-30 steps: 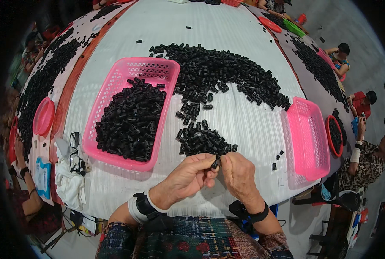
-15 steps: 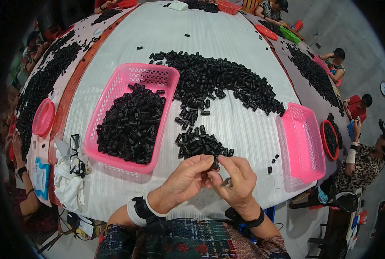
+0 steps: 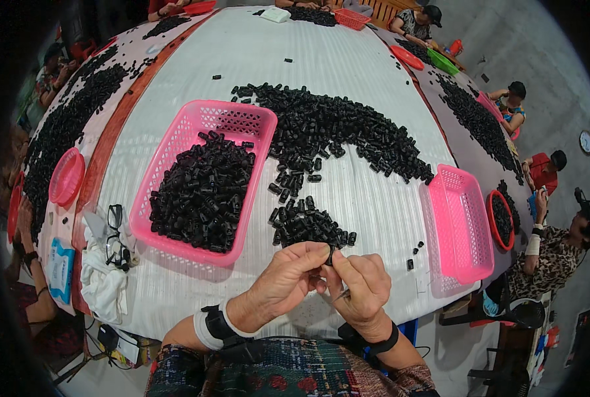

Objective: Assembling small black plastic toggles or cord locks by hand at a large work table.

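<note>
Fingertips together, my left hand (image 3: 288,274) pinches a small black plastic part (image 3: 329,255) near the table's front edge. My right hand (image 3: 361,284) meets it from the other side, thumb and forefinger pressed on the same part. A thin greyish tool (image 3: 340,295) shows below the right thumb; its kind is unclear. Just beyond my fingers lies a small heap of the same black parts (image 3: 308,223). To the left, a pink plastic basket (image 3: 138,210) holds many of them. A larger curved heap (image 3: 348,119) spreads behind.
A second pink basket (image 3: 465,225) stands to the right with a few loose parts (image 3: 411,264) beside it. Eyeglasses (image 3: 114,238), a white cloth (image 3: 103,284) and a blue packet (image 3: 61,271) lie at the left. Other people sit around the tables, with red bowls (image 3: 500,220) and more heaps.
My fingers have drawn closer around the black part, hiding more of it. The right hand has turned slightly, and the greyish tool shows thinner. The view has shifted a little.
</note>
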`<move>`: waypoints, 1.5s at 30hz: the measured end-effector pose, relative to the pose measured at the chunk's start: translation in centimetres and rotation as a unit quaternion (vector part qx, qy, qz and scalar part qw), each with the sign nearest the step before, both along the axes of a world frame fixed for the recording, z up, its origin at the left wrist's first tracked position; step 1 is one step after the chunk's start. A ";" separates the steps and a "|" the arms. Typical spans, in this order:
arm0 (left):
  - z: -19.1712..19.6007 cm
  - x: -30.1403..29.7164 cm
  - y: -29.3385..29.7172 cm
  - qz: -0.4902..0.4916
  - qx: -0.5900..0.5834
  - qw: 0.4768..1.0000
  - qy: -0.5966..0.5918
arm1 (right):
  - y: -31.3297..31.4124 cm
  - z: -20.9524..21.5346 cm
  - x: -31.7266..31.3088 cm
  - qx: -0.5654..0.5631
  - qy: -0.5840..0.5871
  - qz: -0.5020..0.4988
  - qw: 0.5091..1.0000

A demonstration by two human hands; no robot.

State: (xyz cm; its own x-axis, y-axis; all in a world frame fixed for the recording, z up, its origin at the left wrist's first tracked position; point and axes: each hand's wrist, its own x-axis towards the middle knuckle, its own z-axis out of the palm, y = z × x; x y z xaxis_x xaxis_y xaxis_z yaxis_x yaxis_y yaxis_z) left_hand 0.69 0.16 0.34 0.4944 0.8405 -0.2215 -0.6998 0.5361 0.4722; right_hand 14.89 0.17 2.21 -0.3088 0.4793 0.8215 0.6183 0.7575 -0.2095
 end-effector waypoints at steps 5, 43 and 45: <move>0.1 0.0 0.2 0.005 -0.003 1.000 0.013 | 0.2 0.2 0.1 -0.001 -0.007 0.003 1.000; 3.0 -9.7 4.2 0.263 -0.045 0.950 -0.159 | 1.6 -2.0 2.7 -0.317 -0.149 -0.020 0.937; 2.0 -9.0 4.2 0.208 -0.011 0.963 -0.174 | 1.9 -2.4 2.5 -0.321 -0.178 -0.012 0.930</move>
